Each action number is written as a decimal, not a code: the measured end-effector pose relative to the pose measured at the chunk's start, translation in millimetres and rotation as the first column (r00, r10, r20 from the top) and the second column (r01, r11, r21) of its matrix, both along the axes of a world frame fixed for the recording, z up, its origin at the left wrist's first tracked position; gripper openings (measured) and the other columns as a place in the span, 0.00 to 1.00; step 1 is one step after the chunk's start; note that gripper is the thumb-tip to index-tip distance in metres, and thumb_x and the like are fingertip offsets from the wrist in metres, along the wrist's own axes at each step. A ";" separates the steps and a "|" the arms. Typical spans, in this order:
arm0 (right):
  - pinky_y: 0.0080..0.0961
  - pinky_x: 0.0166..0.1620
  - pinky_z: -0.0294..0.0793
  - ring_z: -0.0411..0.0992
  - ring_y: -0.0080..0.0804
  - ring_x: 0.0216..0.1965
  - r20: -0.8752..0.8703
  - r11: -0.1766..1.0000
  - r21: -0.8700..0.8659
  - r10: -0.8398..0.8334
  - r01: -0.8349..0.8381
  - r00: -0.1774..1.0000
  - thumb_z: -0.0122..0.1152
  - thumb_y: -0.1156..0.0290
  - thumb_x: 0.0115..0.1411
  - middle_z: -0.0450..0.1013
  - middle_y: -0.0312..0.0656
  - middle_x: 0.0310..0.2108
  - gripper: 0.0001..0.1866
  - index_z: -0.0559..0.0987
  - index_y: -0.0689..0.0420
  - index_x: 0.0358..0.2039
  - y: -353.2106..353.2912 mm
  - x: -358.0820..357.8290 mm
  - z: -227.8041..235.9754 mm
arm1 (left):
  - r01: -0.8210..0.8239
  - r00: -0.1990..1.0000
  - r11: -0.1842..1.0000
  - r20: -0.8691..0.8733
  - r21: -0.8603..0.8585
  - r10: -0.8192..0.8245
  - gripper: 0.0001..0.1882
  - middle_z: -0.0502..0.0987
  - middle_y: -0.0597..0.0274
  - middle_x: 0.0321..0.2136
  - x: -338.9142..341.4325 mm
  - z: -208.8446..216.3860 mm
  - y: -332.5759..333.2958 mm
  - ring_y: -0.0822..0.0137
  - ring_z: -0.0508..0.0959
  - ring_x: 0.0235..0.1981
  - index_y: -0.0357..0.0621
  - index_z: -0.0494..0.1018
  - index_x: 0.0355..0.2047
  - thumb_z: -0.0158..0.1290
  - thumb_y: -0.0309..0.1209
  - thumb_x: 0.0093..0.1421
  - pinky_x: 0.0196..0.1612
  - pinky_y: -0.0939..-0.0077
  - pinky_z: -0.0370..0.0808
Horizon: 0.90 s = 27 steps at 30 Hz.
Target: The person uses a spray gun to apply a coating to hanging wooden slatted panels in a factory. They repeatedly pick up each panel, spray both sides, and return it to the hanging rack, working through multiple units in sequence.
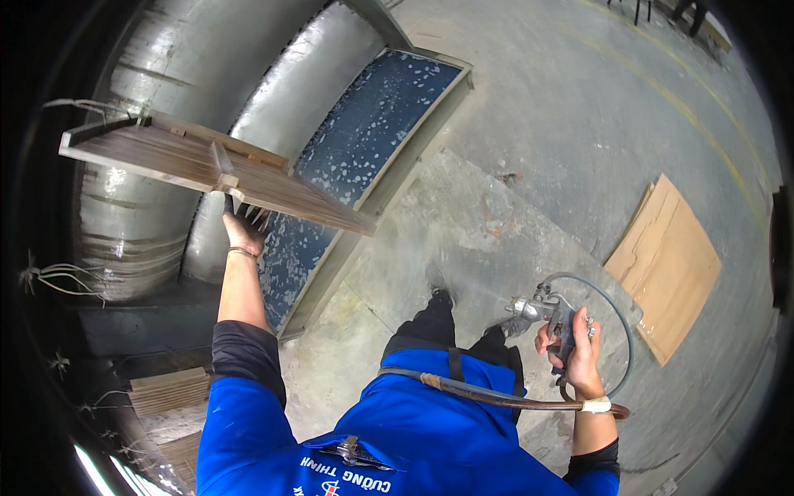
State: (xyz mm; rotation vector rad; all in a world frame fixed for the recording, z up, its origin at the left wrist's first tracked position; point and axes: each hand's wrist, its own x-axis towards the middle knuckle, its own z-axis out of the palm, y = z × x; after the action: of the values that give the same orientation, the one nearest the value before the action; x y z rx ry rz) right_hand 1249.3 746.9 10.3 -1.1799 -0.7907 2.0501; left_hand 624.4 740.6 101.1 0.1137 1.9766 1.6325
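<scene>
My right hand (583, 351) is wrapped round the grip of a metal spray gun (539, 311), its nozzle turned to the left. A faint pale streak shows in front of the nozzle. A thin grey hose (626, 322) loops from the gun past my wrist, and a thicker brown hose (488, 398) crosses my waist. At the left, my left hand (246, 230) is raised with blackened fingers under a brown slatted wooden panel (273, 192), bearing it near a cross-brace; the fingertips are partly hidden. The panel is tilted, with a raised rim at its far left end.
Behind the panel stand large curved metal sheets (306, 70) and a blue, white-speckled trough (376, 112) with a metal edge. Flat cardboard sheets (668, 269) lie on the concrete floor at the right. Stacked brown boards (169, 397) and wire hooks (62, 274) are at the lower left.
</scene>
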 end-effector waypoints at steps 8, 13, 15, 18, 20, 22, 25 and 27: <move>0.20 0.18 0.57 0.70 0.29 0.21 -0.086 0.950 0.307 0.080 -0.050 0.993 0.38 0.39 0.73 0.75 0.51 0.24 0.37 0.72 0.65 0.28 17.0 -114.9 81.1 | 0.117 0.992 0.990 0.056 -0.082 -0.113 0.53 0.60 0.57 0.71 -130.2 -37.2 -11.2 0.52 0.53 0.72 0.51 0.60 0.71 0.39 0.77 0.57 0.71 0.42 0.41; 0.23 0.21 0.60 0.66 0.34 0.19 -0.215 0.855 0.511 0.225 -0.087 0.950 0.36 0.36 0.72 0.73 0.58 0.27 0.31 0.67 0.55 0.45 35.8 -196.1 119.6 | 0.050 0.997 0.998 0.061 -0.039 -0.047 0.48 0.61 0.62 0.70 -206.8 -67.3 -10.4 0.55 0.59 0.69 0.55 0.63 0.69 0.41 0.73 0.59 0.68 0.41 0.48; 0.24 0.23 0.62 0.64 0.35 0.18 -0.210 0.833 0.548 0.215 -0.068 0.954 0.36 0.35 0.72 0.72 0.58 0.27 0.31 0.66 0.54 0.46 46.6 -228.0 134.4 | 0.031 0.998 0.999 0.053 -0.042 -0.029 0.46 0.68 0.62 0.64 -231.9 -75.9 -4.6 0.57 0.64 0.63 0.57 0.66 0.66 0.39 0.74 0.59 0.68 0.41 0.47; 0.26 0.24 0.61 0.61 0.31 0.16 -0.288 0.838 0.535 0.063 0.106 0.956 0.31 0.28 0.68 0.70 0.50 0.22 0.42 0.70 0.61 0.45 46.4 -296.9 152.4 | 0.125 0.984 0.990 0.121 0.072 -0.133 0.42 0.74 0.64 0.47 -271.3 -66.5 12.2 0.61 0.69 0.43 0.58 0.71 0.60 0.39 0.75 0.59 0.61 0.34 0.59; 0.26 0.25 0.62 0.60 0.30 0.16 -0.334 0.792 0.593 0.081 0.142 0.939 0.28 0.25 0.66 0.69 0.48 0.21 0.46 0.72 0.62 0.45 51.4 -329.6 164.9 | 0.129 0.965 0.980 0.207 0.152 -0.159 0.45 0.71 0.60 0.51 -279.7 -56.3 20.6 0.54 0.70 0.45 0.56 0.67 0.63 0.41 0.75 0.58 0.58 0.31 0.62; 0.27 0.26 0.62 0.59 0.29 0.16 -0.374 0.774 0.607 0.080 0.179 0.924 0.26 0.23 0.65 0.69 0.46 0.21 0.50 0.74 0.64 0.46 56.7 -359.5 177.2 | 0.150 0.946 0.961 0.247 0.234 -0.208 0.50 0.68 0.54 0.56 -287.4 -45.9 29.7 0.43 0.70 0.51 0.53 0.60 0.67 0.43 0.76 0.57 0.59 0.27 0.64; 0.27 0.27 0.64 0.59 0.29 0.16 -0.422 0.720 0.655 0.097 0.229 0.901 0.24 0.22 0.65 0.70 0.46 0.21 0.52 0.75 0.65 0.48 60.8 -393.1 198.8 | 0.173 0.925 0.927 0.269 0.333 -0.269 0.53 0.66 0.47 0.58 -303.9 -36.5 42.4 0.35 0.68 0.59 0.49 0.55 0.70 0.48 0.74 0.57 0.63 0.32 0.64; 0.28 0.27 0.64 0.60 0.29 0.16 -0.434 0.665 0.702 0.116 0.255 0.893 0.24 0.22 0.65 0.70 0.46 0.21 0.53 0.74 0.66 0.50 62.7 -407.3 214.5 | 0.060 0.942 0.942 0.292 0.331 -0.163 0.48 0.71 0.51 0.53 -317.1 -40.0 54.6 0.43 0.73 0.54 0.51 0.62 0.65 0.48 0.73 0.58 0.60 0.36 0.67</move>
State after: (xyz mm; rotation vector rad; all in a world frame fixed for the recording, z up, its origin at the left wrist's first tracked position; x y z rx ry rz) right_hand 842.0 809.6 224.8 -0.2387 -1.1607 1.5435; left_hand 307.3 795.2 61.0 0.0798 1.4332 1.7591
